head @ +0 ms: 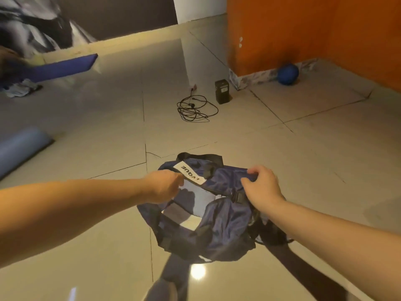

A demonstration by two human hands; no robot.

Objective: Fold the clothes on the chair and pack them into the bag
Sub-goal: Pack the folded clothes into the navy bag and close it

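Navy bag (pixel 219 227) sits on the floor (pixel 303 166), both hands pinching its top fabric: left (pixel 165 185), right (pixel 261 187).

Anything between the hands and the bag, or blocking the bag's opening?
Nothing visible. The left hand and right hand both grip the bag at its rim, and the opening gapes between them. A black buckle strap sits at the opening's right end, not across it.
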